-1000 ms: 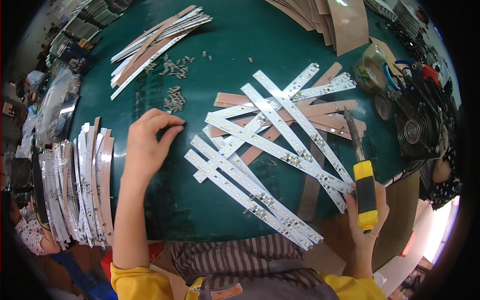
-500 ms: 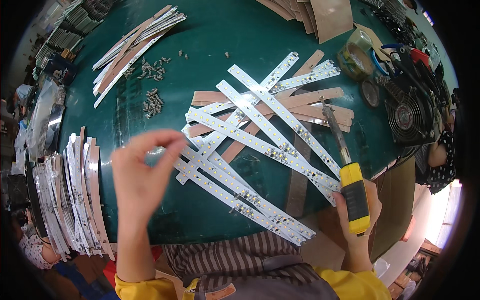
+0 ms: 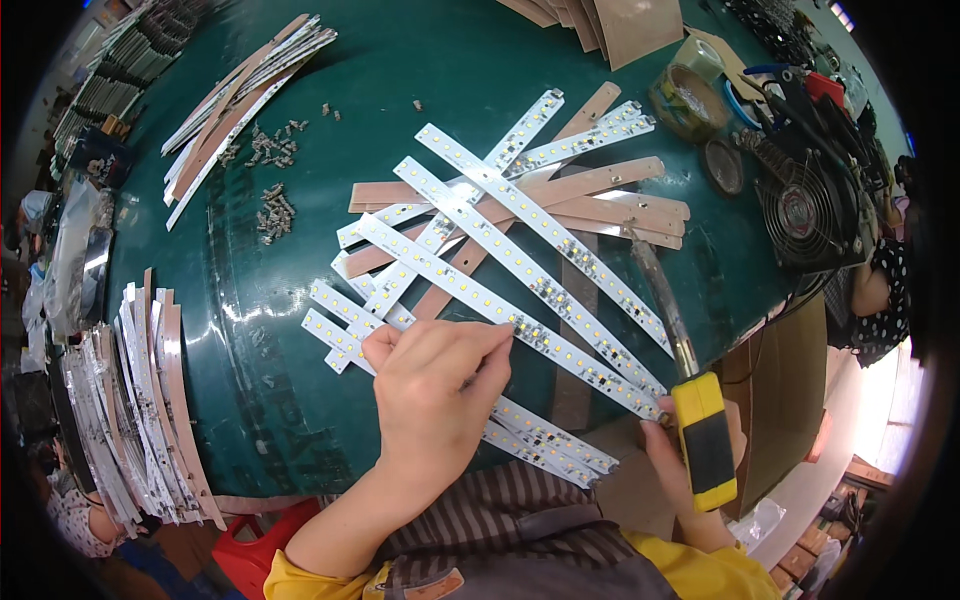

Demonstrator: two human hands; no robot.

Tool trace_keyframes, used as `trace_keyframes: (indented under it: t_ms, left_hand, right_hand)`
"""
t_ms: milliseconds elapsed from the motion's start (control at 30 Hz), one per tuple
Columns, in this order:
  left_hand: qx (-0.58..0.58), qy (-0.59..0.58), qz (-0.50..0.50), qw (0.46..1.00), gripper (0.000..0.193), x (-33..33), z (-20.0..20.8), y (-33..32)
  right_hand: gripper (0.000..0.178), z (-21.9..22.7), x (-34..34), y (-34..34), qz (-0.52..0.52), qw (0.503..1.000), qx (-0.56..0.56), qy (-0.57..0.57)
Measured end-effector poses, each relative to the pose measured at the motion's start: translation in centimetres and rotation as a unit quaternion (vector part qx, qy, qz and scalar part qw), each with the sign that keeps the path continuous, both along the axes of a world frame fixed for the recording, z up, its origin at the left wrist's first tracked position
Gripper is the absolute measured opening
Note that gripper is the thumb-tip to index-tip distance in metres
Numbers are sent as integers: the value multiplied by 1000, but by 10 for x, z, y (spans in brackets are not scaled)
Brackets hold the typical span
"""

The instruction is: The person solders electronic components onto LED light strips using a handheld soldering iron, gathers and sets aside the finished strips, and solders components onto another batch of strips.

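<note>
My right hand [image 3: 688, 455] is wrapped round the yellow-and-black handle of a soldering iron [image 3: 703, 440], whose metal tip points away over the table. Its thumb and a finger also touch the near right end of a white LED strip [image 3: 450, 280]. My left hand [image 3: 430, 395] is pinched closed, fingertips at the small parts midway along that strip; whatever is between them is too small to make out. Below the left hand lie more LED strips [image 3: 560, 445], partly covered by it. Several white and brown strips [image 3: 600, 195] cross each other beyond.
Small metal pieces [image 3: 275, 215] lie in heaps at the left. Stacked strips stand at the near left [image 3: 140, 400] and far left [image 3: 240, 110]. Far right are a round tub [image 3: 690, 105], a small fan [image 3: 805, 215] and brown sheets [image 3: 635, 25]. A cardboard box [image 3: 780, 390] stands by the right edge.
My left hand has moved right, from the left ends of the strips to the middle of one. My right hand, with the soldering iron, is now at a strip's end. The whole view has shifted slightly.
</note>
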State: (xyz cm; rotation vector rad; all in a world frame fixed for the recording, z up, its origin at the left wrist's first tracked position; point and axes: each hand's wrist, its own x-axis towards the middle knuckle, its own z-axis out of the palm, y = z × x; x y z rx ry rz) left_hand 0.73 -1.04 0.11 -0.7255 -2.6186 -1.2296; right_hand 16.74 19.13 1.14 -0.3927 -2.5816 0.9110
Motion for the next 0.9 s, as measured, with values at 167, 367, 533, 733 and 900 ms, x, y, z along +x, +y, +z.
trace_keyframes:
  t_ms: [167, 367, 533, 733, 900]
  left_hand:
    - [1, 33, 9, 999, 19, -3, -7, -1]
    - [-21, 46, 6, 999, 13, -2, -4, 1]
    - [-18, 38, 9, 999, 18, -1, -8, -2]
    - [-23, 39, 8, 999, 16, -2, -6, -1]
    - [-40, 78, -2, 996, 17, -3, -9, 0]
  right_hand:
    - [35, -11, 10, -7, -42, 996, -84, 4]
    - [36, -12, 13, 1, -8, 1000, 7, -23]
    - [36, -17, 17, 0, -25, 998, 2, -53]
    - [35, -16, 15, -3, -35, 998, -1, -48]
    - [33, -11, 10, -5, -34, 998, -29, -35]
